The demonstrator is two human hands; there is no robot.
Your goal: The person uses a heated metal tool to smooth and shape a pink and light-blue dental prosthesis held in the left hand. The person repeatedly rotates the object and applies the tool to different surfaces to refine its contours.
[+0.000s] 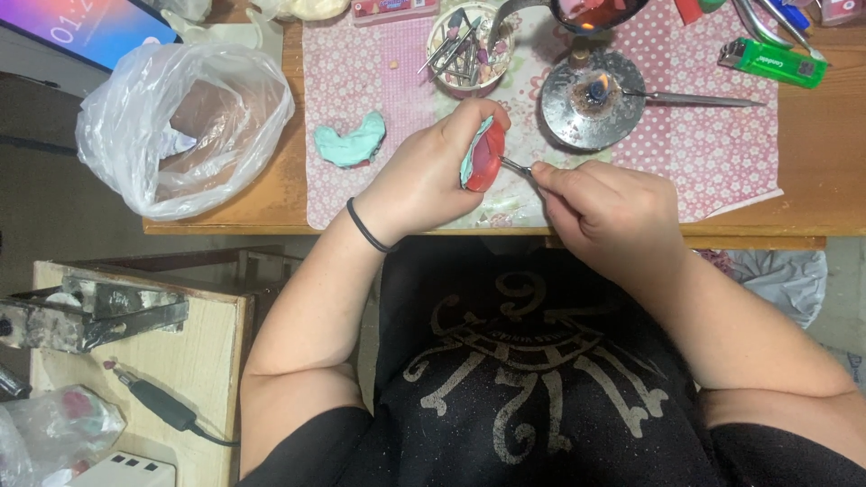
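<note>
My left hand [426, 174] grips a dental cast with a red wax plate [485, 158] on a teal base, held upright over the pink patterned mat [722, 153]. My right hand [609, 206] pinches a thin metal carving tool [517, 167], and its tip touches the red wax. A black band circles my left wrist. A second teal cast [350, 141] lies on the mat to the left of my left hand.
A small lit burner [593, 99] stands just beyond my right hand, a metal spatula [695, 99] beside it. A cup of burs [469, 47], a green lighter [772, 61] and a clear plastic bag [185, 122] sit on the wooden table. A handpiece [153, 399] lies on a side cabinet.
</note>
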